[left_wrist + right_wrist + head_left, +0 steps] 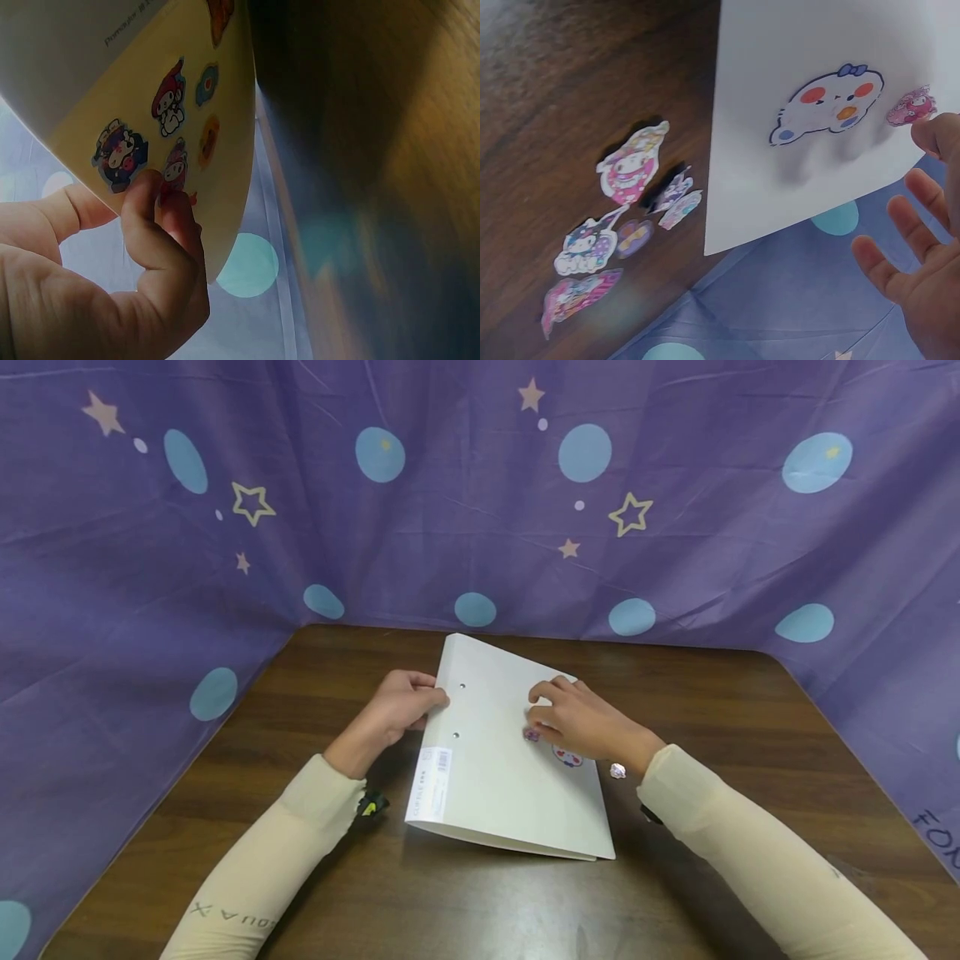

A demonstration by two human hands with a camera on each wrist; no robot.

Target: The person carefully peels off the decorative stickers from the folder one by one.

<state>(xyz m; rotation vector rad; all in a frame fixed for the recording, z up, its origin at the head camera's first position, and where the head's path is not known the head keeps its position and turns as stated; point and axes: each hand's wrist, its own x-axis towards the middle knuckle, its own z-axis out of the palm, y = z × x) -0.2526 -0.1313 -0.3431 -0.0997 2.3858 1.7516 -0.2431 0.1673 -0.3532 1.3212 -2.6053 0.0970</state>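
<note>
Curtained-off work spot; home, office or studio bldg., can't tell. Creased purple cloth (480, 527) w/ stars (531, 396) & blue ovals (584, 452) hangs L of left hand (397, 706), R of right hand (581, 722) & beyond both; brown wood-look counter (495, 902) under them.

I see passage along the near surface (510, 906); a folder (502, 785) stands between left hand (397, 703) and right hand (581, 720), a curtain (480, 531) behind.

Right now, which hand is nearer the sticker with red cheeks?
Right: the right hand is over the folder, close beside that sticker; the left hand grips the folder's opposite edge.
</note>
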